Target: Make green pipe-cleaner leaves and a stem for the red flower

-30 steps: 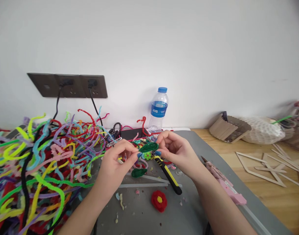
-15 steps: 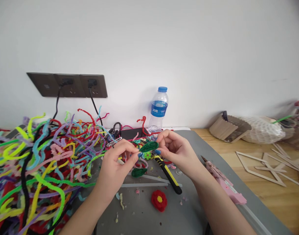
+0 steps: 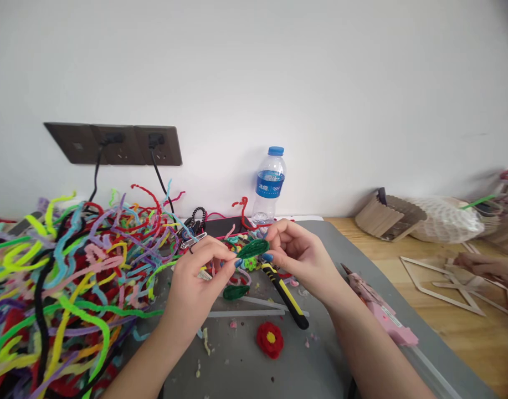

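Note:
Between my two hands is a dark green pipe-cleaner leaf (image 3: 252,249), held above the grey mat. My left hand (image 3: 204,271) pinches its narrow end between thumb and forefinger. At the wider right end, the thumb and fingertips of my right hand (image 3: 297,252) close on it. A second green leaf (image 3: 236,292) lies on the mat just below. Nearer to me sits a red pipe-cleaner flower (image 3: 270,340) with a yellow centre. Pliers with black and yellow handles (image 3: 287,296) lie under my right hand, their head partly hidden.
A tangled pile of pipe cleaners (image 3: 83,277) covers the left. A water bottle (image 3: 270,185) stands by the wall. At right lie a pink glue gun (image 3: 380,313), wooden sticks (image 3: 428,288) and a stick-built container (image 3: 389,216). Another person's hand (image 3: 488,266) is over the sticks.
Another person's hand has come in from the right edge over the wooden sticks. My hands and the green leaf have stayed almost still.

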`<state>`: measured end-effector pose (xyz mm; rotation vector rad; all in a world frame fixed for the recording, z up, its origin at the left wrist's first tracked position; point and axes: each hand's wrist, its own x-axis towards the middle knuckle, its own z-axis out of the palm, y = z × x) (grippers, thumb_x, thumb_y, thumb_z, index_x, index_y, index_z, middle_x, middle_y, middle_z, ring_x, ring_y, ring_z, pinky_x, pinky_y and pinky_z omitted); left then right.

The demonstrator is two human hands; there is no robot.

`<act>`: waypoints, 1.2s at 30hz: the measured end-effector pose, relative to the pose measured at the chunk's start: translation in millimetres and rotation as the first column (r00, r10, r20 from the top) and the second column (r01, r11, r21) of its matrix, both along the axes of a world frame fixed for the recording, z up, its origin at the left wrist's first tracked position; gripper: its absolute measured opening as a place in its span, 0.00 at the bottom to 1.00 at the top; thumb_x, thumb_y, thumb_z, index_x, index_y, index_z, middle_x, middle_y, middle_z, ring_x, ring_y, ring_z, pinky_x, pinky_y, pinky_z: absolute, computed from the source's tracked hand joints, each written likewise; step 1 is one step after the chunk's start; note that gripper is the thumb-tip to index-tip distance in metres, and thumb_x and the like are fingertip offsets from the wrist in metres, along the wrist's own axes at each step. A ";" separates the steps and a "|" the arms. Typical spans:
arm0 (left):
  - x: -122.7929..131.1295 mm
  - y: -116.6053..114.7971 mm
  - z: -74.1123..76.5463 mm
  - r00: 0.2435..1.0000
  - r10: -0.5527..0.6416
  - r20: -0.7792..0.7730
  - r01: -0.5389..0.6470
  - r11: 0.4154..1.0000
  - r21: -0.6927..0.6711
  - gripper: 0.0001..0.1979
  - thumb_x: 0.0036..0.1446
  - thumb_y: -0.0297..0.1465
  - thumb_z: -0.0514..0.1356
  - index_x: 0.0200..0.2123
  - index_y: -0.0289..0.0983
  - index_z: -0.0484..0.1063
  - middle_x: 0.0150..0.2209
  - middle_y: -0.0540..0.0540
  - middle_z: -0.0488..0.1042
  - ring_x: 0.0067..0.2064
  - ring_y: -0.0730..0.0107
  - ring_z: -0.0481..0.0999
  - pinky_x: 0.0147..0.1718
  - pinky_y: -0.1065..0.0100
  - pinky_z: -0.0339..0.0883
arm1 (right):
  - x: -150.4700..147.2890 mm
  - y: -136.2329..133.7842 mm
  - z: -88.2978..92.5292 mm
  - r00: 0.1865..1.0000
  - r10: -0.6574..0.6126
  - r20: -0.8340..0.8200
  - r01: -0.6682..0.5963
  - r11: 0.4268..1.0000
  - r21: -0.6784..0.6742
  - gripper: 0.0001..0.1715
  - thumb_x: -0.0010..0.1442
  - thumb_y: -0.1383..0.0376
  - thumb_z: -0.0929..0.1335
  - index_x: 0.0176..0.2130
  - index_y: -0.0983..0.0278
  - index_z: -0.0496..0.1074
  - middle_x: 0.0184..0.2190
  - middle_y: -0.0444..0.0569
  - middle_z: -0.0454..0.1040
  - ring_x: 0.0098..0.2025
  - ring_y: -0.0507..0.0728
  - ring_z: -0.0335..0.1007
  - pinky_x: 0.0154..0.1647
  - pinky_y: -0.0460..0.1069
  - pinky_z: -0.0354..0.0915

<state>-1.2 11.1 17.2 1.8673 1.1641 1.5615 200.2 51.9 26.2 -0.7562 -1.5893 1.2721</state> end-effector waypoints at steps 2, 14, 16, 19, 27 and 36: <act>-0.1 0.1 -0.1 1.000 -0.004 -0.002 0.004 1.000 0.008 0.07 0.56 0.22 0.61 0.29 0.39 0.74 0.30 0.48 0.75 0.33 0.68 0.74 0.30 0.70 0.68 | 0.0 0.3 -0.1 1.000 0.001 0.001 -0.001 1.000 0.001 0.20 0.56 0.53 0.76 0.37 0.61 0.68 0.20 0.35 0.56 0.22 0.49 0.47 0.23 0.46 0.50; 0.1 0.4 -1.4 0.999 -0.002 -0.037 0.004 0.998 0.056 0.08 0.58 0.20 0.61 0.30 0.39 0.73 0.31 0.49 0.74 0.34 0.71 0.74 0.32 0.71 0.68 | -0.3 -0.5 -1.8 1.000 0.007 -0.022 -0.007 1.000 0.005 0.18 0.57 0.55 0.76 0.37 0.62 0.69 0.21 0.35 0.56 0.22 0.49 0.48 0.23 0.46 0.50; 0.2 0.6 -1.6 0.999 -0.003 -0.043 0.005 0.998 0.058 0.09 0.58 0.20 0.61 0.30 0.39 0.73 0.31 0.50 0.74 0.33 0.71 0.74 0.32 0.72 0.68 | -0.2 -0.6 -1.8 1.000 0.007 -0.026 -0.007 1.000 0.004 0.18 0.57 0.55 0.76 0.37 0.62 0.69 0.21 0.35 0.57 0.22 0.49 0.48 0.23 0.46 0.50; -0.1 0.6 -2.1 0.999 -0.003 -0.048 0.006 0.998 0.068 0.09 0.58 0.20 0.61 0.30 0.39 0.73 0.31 0.50 0.74 0.33 0.72 0.74 0.32 0.73 0.67 | 0.1 -0.1 -1.9 0.999 0.014 -0.034 -0.014 1.000 0.003 0.18 0.57 0.56 0.76 0.37 0.62 0.69 0.21 0.35 0.57 0.22 0.48 0.48 0.23 0.46 0.49; -0.6 0.7 -3.8 0.998 0.006 -0.058 0.000 0.994 0.106 0.09 0.58 0.19 0.61 0.31 0.39 0.73 0.31 0.51 0.74 0.33 0.74 0.74 0.32 0.74 0.68 | 0.3 0.1 -3.3 0.999 0.018 -0.047 -0.017 1.000 0.012 0.16 0.58 0.58 0.76 0.38 0.62 0.69 0.21 0.35 0.57 0.22 0.48 0.48 0.23 0.45 0.49; -1.0 0.7 -3.8 0.998 0.002 -0.062 0.005 0.993 0.114 0.09 0.58 0.19 0.61 0.31 0.39 0.73 0.31 0.51 0.74 0.33 0.74 0.74 0.32 0.74 0.68 | -0.8 1.4 -3.0 0.999 0.022 -0.045 -0.022 1.000 0.018 0.15 0.59 0.59 0.76 0.38 0.62 0.69 0.21 0.35 0.58 0.22 0.47 0.48 0.23 0.44 0.49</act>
